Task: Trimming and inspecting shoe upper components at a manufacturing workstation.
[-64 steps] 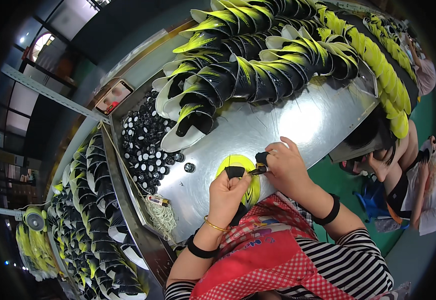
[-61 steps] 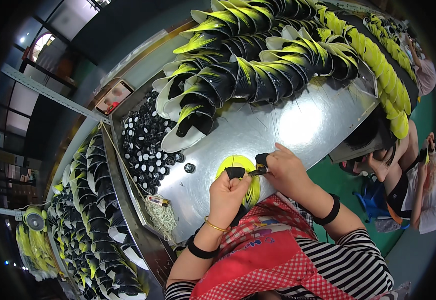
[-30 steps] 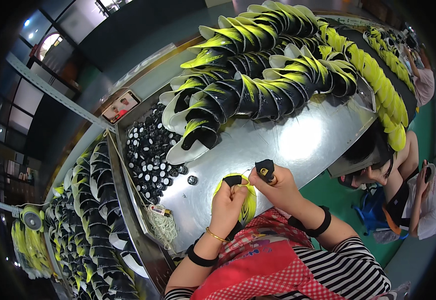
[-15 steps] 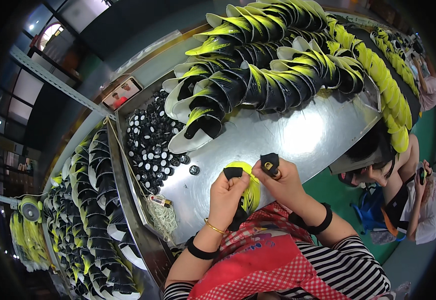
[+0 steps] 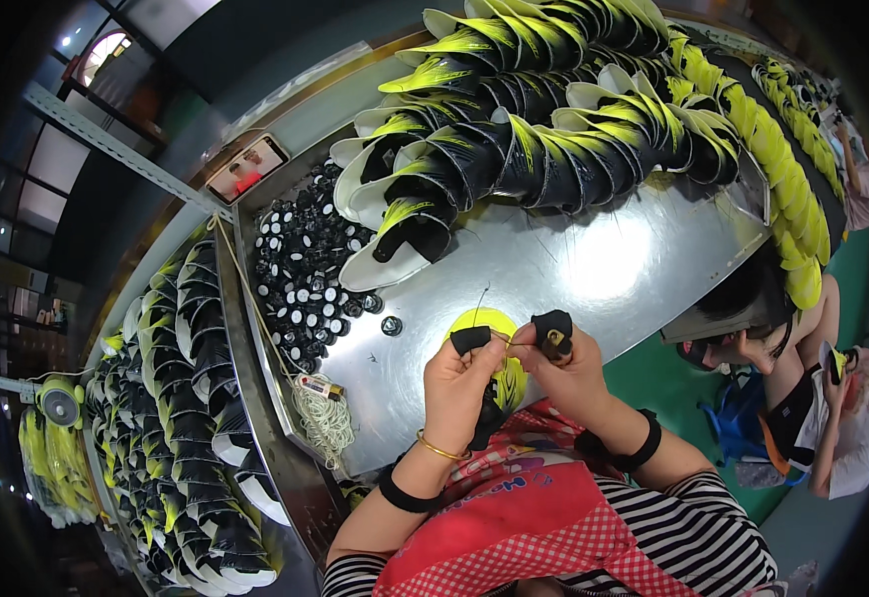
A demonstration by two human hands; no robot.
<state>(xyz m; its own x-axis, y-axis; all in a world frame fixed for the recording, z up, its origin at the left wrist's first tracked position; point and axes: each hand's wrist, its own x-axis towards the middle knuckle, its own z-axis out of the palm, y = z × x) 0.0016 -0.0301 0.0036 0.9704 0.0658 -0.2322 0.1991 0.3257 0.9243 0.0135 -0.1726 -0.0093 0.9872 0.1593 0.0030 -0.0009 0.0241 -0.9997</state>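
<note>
In the head view, the left hand (image 5: 457, 393) pinches the yellow-and-black piece (image 5: 514, 388) between thumb and forefinger; the piece sits directly below the fingertips, partly hidden by them. The right hand (image 5: 579, 378) has thumb and forefinger pressed together just beside; whatever they grip is too small to tell. Below the fingers, lettering on the red apron (image 5: 499, 512) breaks up in folds. Left of them, the label on a small packet (image 5: 322, 386) is too small to read.
</note>
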